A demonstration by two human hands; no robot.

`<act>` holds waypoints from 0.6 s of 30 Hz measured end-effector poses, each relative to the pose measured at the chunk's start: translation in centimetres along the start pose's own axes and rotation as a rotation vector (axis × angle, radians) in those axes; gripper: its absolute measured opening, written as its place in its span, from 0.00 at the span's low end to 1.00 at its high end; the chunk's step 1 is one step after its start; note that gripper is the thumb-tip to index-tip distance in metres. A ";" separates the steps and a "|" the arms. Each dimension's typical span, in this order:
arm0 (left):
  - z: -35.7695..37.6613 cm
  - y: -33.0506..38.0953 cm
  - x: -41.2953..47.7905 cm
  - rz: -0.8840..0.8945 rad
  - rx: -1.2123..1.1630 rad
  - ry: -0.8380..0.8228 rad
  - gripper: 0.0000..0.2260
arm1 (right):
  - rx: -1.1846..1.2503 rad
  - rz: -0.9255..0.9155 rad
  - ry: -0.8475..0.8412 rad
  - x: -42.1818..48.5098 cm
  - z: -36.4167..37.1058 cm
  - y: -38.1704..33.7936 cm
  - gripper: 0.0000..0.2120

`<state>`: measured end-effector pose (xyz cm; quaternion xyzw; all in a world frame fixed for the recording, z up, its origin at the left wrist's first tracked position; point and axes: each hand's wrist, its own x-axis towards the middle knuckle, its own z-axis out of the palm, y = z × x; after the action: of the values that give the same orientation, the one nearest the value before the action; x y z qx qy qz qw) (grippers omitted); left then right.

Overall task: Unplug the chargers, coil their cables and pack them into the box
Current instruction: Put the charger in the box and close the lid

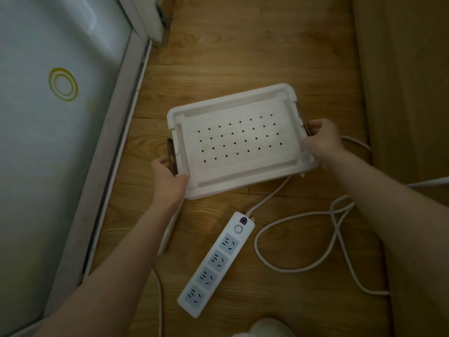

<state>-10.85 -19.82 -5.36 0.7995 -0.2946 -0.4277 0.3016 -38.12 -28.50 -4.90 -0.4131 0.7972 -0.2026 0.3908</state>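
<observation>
both hands grasp the white box point(239, 139) on the floor point(243, 57): left hand point(168, 177) clenched at its dark latch, right hand point(320, 138) likewise. press both latches evenly. lid is on, contents hidden. power strip point(216, 263) sockets empty, no chargers visible.

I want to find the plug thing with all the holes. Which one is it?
Look at the wooden floor, just below the white box held by both hands. The power strip is the long, flat white bar lying slantwise there. Unlike the loose white cable beside it, it has four grey sockets and a round button.
</observation>
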 end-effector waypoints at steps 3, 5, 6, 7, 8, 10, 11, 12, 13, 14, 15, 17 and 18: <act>-1.4 -0.5 0.6 -0.103 -0.087 0.051 0.33 | -0.045 -0.154 -0.007 -1.1 1.2 -0.1 0.23; -2.5 -1.1 0.8 -0.112 -0.078 0.081 0.30 | -0.100 -0.281 -0.025 -2.1 2.2 -0.6 0.20; -3.1 -1.5 0.9 -0.108 -0.067 0.110 0.28 | -0.126 -0.333 -0.041 -2.5 2.8 -0.8 0.20; -3.7 -1.9 0.8 -0.109 -0.056 0.149 0.26 | -0.148 -0.376 -0.067 -2.8 3.3 -1.0 0.19; -4.3 -2.5 0.8 -0.115 -0.045 0.191 0.25 | -0.163 -0.407 -0.099 -3.1 3.9 -1.1 0.19; -5.6 -3.4 1.0 -0.141 -0.045 0.235 0.22 | -0.181 -0.428 -0.165 -3.4 5.1 -1.2 0.19; -6.1 -3.6 1.1 -0.158 -0.065 0.235 0.20 | -0.178 -0.414 -0.185 -3.4 5.7 -1.1 0.19; -6.4 -3.8 1.3 -0.173 -0.092 0.228 0.19 | -0.166 -0.391 -0.186 -3.5 6.2 -1.2 0.19; -6.8 -4.0 1.5 -0.183 -0.112 0.230 0.19 | -0.158 -0.377 -0.167 -3.7 6.7 -1.2 0.19; -6.9 -4.1 1.7 -0.176 -0.115 0.240 0.20 | -0.173 -0.380 -0.128 -4.0 7.1 -1.2 0.19; -6.9 -4.1 1.7 -0.151 -0.085 0.257 0.20 | -0.229 -0.396 -0.084 -4.4 7.5 -1.2 0.21; -6.8 -4.2 1.5 -0.037 0.063 0.286 0.16 | -0.438 -0.445 -0.033 -5.3 7.9 -1.2 0.24; -6.6 -4.2 1.2 0.038 0.151 0.297 0.11 | -0.537 -0.465 -0.041 -5.8 8.0 -1.2 0.27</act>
<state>-3.73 -16.42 -6.05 0.8686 -0.2935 -0.2757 0.2888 -29.21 -24.43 -6.38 -0.6756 0.6985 -0.0612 0.2277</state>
